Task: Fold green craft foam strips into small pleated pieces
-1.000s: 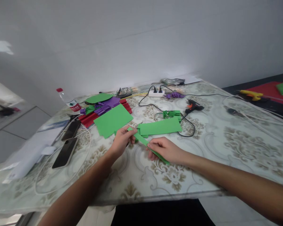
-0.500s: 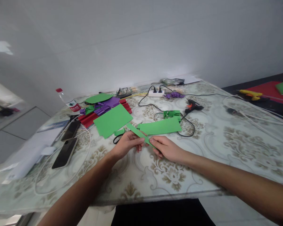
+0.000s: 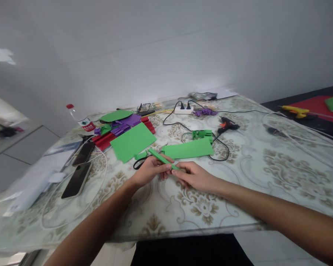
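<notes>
Both hands meet over the middle of the patterned table (image 3: pixel 252 177). My left hand (image 3: pixel 149 170) and my right hand (image 3: pixel 195 176) each pinch one narrow green foam strip (image 3: pixel 160 158), which slants up to the left between them. Just beyond the strip lies a long green foam piece (image 3: pixel 188 149), and left of that a larger green sheet (image 3: pixel 132 142). A black scissor handle (image 3: pixel 138 163) pokes out beside my left hand. Small green scraps (image 3: pixel 141 155) sit near it.
A pile of red, purple and green foam (image 3: pixel 119 129) and a bottle (image 3: pixel 80 119) stand at the back left. Two phones (image 3: pixel 79 177) with white cables lie on the left. A black glue gun (image 3: pixel 227 125), its cord and a power strip (image 3: pixel 184 109) sit behind.
My right hand slid up along the green strip toward my left hand, so the two hands now nearly touch. The strip's free end has shortened and lifted off the table.
</notes>
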A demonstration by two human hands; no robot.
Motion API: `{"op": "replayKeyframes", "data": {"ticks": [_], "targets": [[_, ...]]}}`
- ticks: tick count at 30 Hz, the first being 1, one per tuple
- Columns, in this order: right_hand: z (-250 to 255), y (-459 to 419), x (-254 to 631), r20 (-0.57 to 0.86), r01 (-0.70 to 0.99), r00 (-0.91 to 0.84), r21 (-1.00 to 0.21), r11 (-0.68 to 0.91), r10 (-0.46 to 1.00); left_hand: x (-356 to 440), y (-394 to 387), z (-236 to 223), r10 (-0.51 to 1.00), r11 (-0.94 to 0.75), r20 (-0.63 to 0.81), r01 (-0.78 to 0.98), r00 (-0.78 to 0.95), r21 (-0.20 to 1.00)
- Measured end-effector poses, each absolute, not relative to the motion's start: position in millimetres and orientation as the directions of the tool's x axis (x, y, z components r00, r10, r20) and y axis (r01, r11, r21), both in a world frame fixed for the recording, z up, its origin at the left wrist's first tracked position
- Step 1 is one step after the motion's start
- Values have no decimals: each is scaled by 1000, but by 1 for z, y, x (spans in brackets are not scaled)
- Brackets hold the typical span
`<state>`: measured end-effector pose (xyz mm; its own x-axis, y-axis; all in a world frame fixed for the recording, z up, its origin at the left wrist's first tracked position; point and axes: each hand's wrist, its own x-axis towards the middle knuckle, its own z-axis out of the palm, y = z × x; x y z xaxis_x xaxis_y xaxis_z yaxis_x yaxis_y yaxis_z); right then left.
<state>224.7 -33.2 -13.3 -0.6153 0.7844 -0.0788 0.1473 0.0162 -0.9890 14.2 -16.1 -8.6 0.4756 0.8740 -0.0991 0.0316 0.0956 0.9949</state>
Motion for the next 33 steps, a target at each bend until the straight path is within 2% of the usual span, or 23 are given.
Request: {"op": "replayKeyframes", "data": {"ticks": [13,25,33], "targets": [[-15,-32,224,-101,109,-619,-993,-42,779,17,-16,-9,894,55,-88,87,439,995],[-23,-32,224,-82,24,-539,-996,-82,839,16,-14,-11,901,59,-94,94,424,994],[-27,-30,221,-95,-2,-517,-994,-113,850,26,-19,-26,948,17,-38,68,317,998]]}}
